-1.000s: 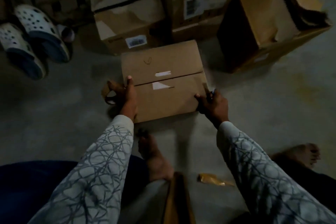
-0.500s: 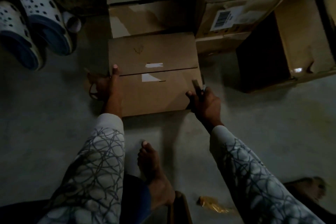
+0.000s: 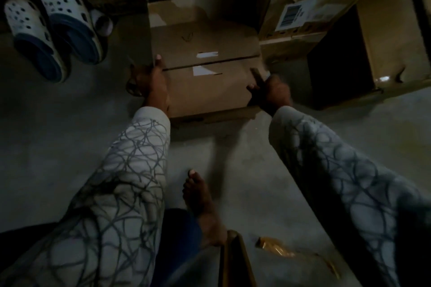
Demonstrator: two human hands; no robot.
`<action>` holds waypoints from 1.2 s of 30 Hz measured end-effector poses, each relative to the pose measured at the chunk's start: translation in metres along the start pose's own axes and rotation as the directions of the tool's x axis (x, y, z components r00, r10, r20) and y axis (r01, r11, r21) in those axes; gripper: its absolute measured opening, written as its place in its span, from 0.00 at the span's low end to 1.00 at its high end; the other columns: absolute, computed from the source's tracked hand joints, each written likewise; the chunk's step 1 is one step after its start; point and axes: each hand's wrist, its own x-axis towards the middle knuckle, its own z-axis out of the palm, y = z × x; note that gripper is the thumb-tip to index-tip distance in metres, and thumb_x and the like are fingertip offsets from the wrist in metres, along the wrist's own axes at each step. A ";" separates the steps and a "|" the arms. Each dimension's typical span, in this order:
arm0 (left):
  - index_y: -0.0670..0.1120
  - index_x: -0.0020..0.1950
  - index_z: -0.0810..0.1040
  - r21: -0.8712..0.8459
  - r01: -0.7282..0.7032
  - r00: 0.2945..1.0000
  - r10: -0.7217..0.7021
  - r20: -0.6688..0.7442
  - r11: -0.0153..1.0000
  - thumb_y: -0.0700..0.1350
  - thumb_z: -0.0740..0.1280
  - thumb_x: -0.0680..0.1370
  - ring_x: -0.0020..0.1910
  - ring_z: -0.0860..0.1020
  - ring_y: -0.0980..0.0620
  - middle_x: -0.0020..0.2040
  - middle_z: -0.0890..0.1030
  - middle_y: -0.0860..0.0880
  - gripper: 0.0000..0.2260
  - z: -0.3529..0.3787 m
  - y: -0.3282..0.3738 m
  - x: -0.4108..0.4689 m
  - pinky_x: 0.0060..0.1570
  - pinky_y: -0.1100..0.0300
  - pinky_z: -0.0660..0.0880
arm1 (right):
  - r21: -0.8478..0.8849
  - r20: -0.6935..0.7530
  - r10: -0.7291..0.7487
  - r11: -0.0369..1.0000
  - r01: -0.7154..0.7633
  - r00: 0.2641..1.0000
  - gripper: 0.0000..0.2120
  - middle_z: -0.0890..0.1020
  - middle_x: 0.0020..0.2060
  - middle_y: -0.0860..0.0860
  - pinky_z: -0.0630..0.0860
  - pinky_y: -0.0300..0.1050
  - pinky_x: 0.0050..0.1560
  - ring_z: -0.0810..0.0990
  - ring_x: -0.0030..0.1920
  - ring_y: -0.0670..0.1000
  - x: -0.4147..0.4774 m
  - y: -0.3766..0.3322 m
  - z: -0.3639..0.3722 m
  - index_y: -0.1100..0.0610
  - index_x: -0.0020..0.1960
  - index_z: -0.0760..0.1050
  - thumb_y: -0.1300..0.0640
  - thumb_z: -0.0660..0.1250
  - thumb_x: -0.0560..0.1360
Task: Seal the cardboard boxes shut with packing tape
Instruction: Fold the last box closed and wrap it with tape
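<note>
On the concrete floor point(image 3: 58, 147) in front of me sits the box point(image 3: 210, 95), flaps down, the seam running left to right across the top with two white label scraps beside it. My left hand point(image 3: 151, 81) grips the left edge, with the thumb lying on top at the seam's end and the fingers curled down the side, mostly hidden. A ring that looks like a tape roll point(image 3: 131, 87) hangs at those fingers, too dark to be sure. My right hand point(image 3: 274, 92) clamps the near right corner, fingertips hooked over the top edge. It is blurred, and a thin dark stick point(image 3: 256, 75) pokes up from it; I can't tell what it is.

Touching the box on the far side is a second box point(image 3: 193, 0). Far right is a labelled box point(image 3: 310, 16), and further right a big box point(image 3: 394, 30). Two white clogs point(image 3: 53, 28) lie far left. My bare foot point(image 3: 203, 200) is near me, between my patterned sleeves. A crumpled yellowish scrap point(image 3: 277, 246) lies on the floor near right, beside a brown cardboard edge point(image 3: 235, 261).
</note>
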 end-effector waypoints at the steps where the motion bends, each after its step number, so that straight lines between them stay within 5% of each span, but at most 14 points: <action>1: 0.48 0.73 0.72 -0.075 0.024 0.999 -0.026 -0.023 0.997 0.66 0.72 0.71 0.69 0.73 0.47 0.70 0.75 0.46 0.37 -0.009 -0.002 -0.001 0.68 0.55 0.70 | -0.086 0.003 0.021 0.996 -0.020 1.000 0.32 0.72 0.68 0.59 0.71 0.52 0.63 0.69 0.69 0.61 -0.001 -0.003 -0.006 0.58 0.70 0.65 0.39 0.68 0.77; 4: 0.45 0.66 0.79 -0.185 0.016 0.938 -0.079 -0.338 0.983 0.55 0.67 0.80 0.60 0.79 0.45 0.63 0.79 0.44 0.20 -0.040 0.003 -0.026 0.53 0.62 0.72 | -0.217 -0.060 -0.079 0.974 0.065 0.995 0.40 0.67 0.69 0.60 0.68 0.57 0.63 0.65 0.69 0.61 -0.014 -0.005 -0.006 0.56 0.74 0.62 0.30 0.63 0.74; 8: 0.48 0.70 0.76 0.201 0.064 0.881 0.039 -0.471 0.978 0.67 0.53 0.77 0.69 0.71 0.40 0.69 0.76 0.45 0.31 -0.083 0.026 -0.070 0.68 0.52 0.62 | -0.385 -0.160 -0.191 0.915 0.117 0.968 0.45 0.67 0.68 0.64 0.66 0.58 0.64 0.65 0.67 0.64 -0.054 0.003 0.020 0.61 0.73 0.62 0.26 0.61 0.71; 12: 0.43 0.64 0.81 0.375 -0.216 0.885 0.343 -0.315 0.901 0.50 0.59 0.83 0.67 0.71 0.43 0.69 0.75 0.42 0.17 -0.112 0.070 -0.111 0.68 0.54 0.63 | -0.406 -0.246 -0.236 0.906 0.121 0.940 0.38 0.65 0.70 0.65 0.63 0.58 0.66 0.64 0.66 0.66 -0.081 -0.006 0.024 0.63 0.71 0.63 0.37 0.67 0.74; 15: 0.38 0.56 0.83 0.387 -0.487 0.829 0.553 -0.076 0.783 0.47 0.63 0.81 0.59 0.77 0.42 0.60 0.79 0.39 0.15 -0.119 0.074 -0.119 0.58 0.57 0.69 | -0.351 -0.117 -0.347 0.891 0.288 0.931 0.38 0.66 0.68 0.64 0.65 0.58 0.63 0.66 0.63 0.65 -0.080 -0.014 0.026 0.64 0.71 0.62 0.38 0.66 0.75; 19: 0.43 0.49 0.85 0.203 -0.413 0.893 0.351 0.281 0.888 0.50 0.71 0.78 0.41 0.78 0.55 0.43 0.81 0.49 0.10 -0.100 0.057 -0.130 0.45 0.61 0.72 | -0.156 0.078 -0.430 0.886 0.437 0.900 0.33 0.71 0.62 0.62 0.63 0.56 0.66 0.70 0.61 0.64 -0.075 -0.017 0.019 0.63 0.67 0.65 0.39 0.67 0.76; 23: 0.52 0.55 0.79 0.150 -0.144 0.880 0.057 0.471 0.978 0.50 0.77 0.73 0.56 0.79 0.48 0.55 0.80 0.50 0.13 -0.066 0.031 -0.134 0.62 0.50 0.77 | -0.107 0.156 -0.385 0.909 0.403 0.910 0.30 0.76 0.61 0.64 0.62 0.50 0.63 0.75 0.61 0.65 -0.073 -0.013 -0.004 0.66 0.63 0.67 0.42 0.62 0.75; 25: 0.46 0.64 0.78 0.252 -0.110 0.875 -0.026 0.483 0.961 0.53 0.77 0.72 0.59 0.77 0.47 0.58 0.79 0.49 0.24 -0.049 0.019 -0.132 0.62 0.49 0.76 | -0.144 0.190 -0.378 0.902 0.406 0.906 0.24 0.75 0.65 0.64 0.64 0.49 0.62 0.73 0.64 0.65 -0.070 -0.010 -0.009 0.66 0.67 0.66 0.49 0.64 0.80; 29: 0.42 0.54 0.80 0.390 -0.185 0.925 0.026 0.379 0.902 0.48 0.72 0.78 0.54 0.80 0.45 0.56 0.82 0.43 0.11 -0.030 0.012 -0.113 0.50 0.55 0.76 | -0.135 0.189 -0.350 0.916 0.377 0.918 0.23 0.76 0.65 0.63 0.71 0.53 0.60 0.75 0.64 0.65 -0.063 -0.012 -0.012 0.63 0.68 0.66 0.53 0.66 0.80; 36: 0.41 0.60 0.82 0.495 -0.353 0.917 0.189 0.351 0.794 0.43 0.67 0.80 0.60 0.79 0.44 0.61 0.81 0.42 0.10 -0.027 0.005 -0.078 0.56 0.57 0.75 | -0.202 0.134 -0.366 0.900 0.387 0.921 0.28 0.78 0.63 0.61 0.71 0.49 0.56 0.76 0.63 0.63 -0.063 -0.020 -0.009 0.61 0.68 0.68 0.43 0.69 0.77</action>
